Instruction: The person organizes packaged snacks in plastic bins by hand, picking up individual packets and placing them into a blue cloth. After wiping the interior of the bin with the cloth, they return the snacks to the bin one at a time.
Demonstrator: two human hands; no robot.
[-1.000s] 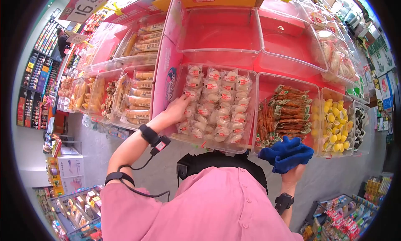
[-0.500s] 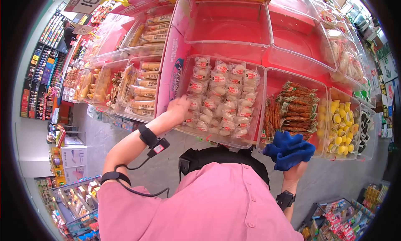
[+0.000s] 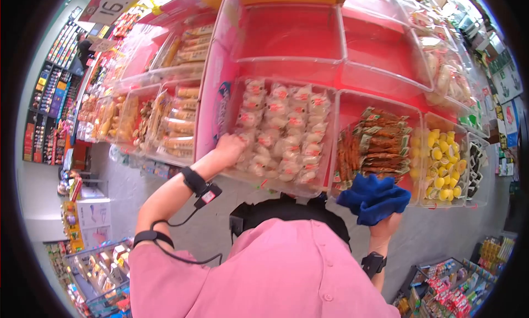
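Observation:
My left hand reaches over the left wall of a clear plastic bin. Its fingers curl down against the leftmost row of small white wrapped snack packs; whatever they pinch is hidden. A crumpled blue cloth is in my right hand, held up in front of the neighbouring bin's near wall. That bin contains reddish-brown snacks in clear wrappers, partly covered by the cloth.
Yellow-capped cups fill a bin to the right, with dark packets beyond. Long wrapped bread sticks lie left of a pink cardboard divider. Low product racks stand behind on both sides.
The whole view has shifted, so the bins appear further left. My left hand stays at the same bin's left side, its fingers slightly more curled. The blue cloth remains in my right hand.

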